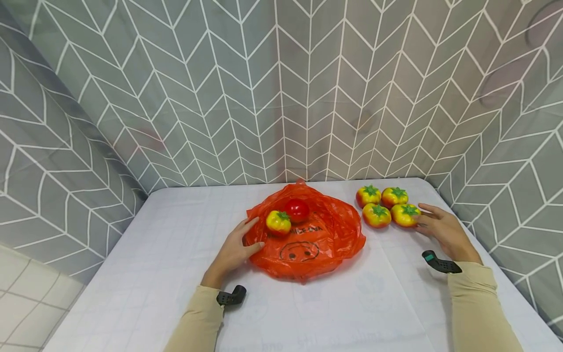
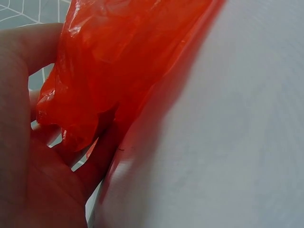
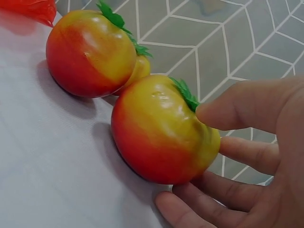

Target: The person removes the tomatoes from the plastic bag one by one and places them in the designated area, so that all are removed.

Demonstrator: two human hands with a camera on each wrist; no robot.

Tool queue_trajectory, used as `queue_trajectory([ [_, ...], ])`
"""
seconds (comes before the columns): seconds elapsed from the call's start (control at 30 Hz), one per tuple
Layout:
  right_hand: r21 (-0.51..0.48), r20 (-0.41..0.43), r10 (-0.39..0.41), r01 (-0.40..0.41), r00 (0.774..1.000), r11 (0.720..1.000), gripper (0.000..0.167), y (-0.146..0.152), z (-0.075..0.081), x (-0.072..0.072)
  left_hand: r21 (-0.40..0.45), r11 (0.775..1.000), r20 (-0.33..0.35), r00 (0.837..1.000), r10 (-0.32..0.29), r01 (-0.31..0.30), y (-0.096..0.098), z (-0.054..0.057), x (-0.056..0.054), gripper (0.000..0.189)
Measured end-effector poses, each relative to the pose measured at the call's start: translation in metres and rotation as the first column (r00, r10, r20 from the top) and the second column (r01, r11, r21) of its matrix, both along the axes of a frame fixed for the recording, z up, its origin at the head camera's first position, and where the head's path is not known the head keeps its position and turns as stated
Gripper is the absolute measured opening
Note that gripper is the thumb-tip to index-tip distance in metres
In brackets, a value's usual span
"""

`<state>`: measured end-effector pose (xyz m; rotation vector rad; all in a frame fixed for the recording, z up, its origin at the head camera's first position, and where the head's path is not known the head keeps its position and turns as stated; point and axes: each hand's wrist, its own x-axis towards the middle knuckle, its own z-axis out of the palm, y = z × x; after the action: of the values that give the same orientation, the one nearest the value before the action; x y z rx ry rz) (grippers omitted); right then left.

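Note:
A red plastic bag (image 1: pixel 325 244) with a printed animal face lies spread on the table. On it sit a yellow-and-red persimmon (image 1: pixel 278 222) with a green leafy top and a shiny red round fruit (image 1: pixel 297 210). My left hand (image 1: pixel 237 247) rests at the bag's left edge, thumb and fingers spread apart; in the left wrist view the crumpled plastic (image 2: pixel 114 61) lies among the fingers. At the right, my right hand (image 1: pixel 442 227) has its fingertips at the side of the nearest right persimmon (image 3: pixel 161 130), loosely around it without a closed grip.
Beside that fruit are more persimmons (image 1: pixel 377 215) of the same kind, clustered near the table's back right corner. The table (image 1: pixel 176 234) wears a white cloth. Patterned grey curtains (image 1: pixel 281 98) stand close behind it and at both sides.

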<state>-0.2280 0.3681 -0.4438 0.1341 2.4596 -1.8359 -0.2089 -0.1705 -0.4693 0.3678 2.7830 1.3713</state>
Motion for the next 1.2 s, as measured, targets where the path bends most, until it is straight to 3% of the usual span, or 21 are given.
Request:
queue_trajectory([
  [0.2,-0.002,-0.019,0.002,-0.002,1.0,1.0,0.077,0.007,0.002,0.005,-0.007,1.0,-0.007,1.0,0.004,-0.004,0.0,-0.001,0.0,0.073],
  [0.27,-0.056,-0.036,-0.005,0.003,0.999,0.998,0.076,0.009,0.003,0.006,-0.009,1.0,-0.008,1.0,0.007,-0.007,-0.001,-0.001,0.0,0.073],
  [0.47,-0.289,-0.073,-0.044,0.021,0.996,0.957,0.039,0.014,0.005,0.008,-0.008,1.0,-0.012,1.0,0.014,-0.014,0.0,-0.001,0.0,0.073],
  [0.83,-0.373,-0.145,-0.055,-0.004,0.988,0.928,0.025,0.015,0.014,0.01,0.014,1.0,-0.021,1.0,0.012,-0.011,0.0,-0.001,0.0,0.072],
  [1.03,-0.33,-0.105,-0.076,0.037,0.992,0.943,0.03,0.013,0.018,0.008,0.001,1.0,0.001,1.0,0.014,-0.014,0.0,0.0,-0.001,0.073],
  [1.2,-0.349,-0.116,-0.079,0.034,0.99,0.937,0.028,0.013,0.021,0.008,-0.001,1.0,0.001,1.0,0.008,-0.008,0.0,0.001,-0.001,0.073],
])
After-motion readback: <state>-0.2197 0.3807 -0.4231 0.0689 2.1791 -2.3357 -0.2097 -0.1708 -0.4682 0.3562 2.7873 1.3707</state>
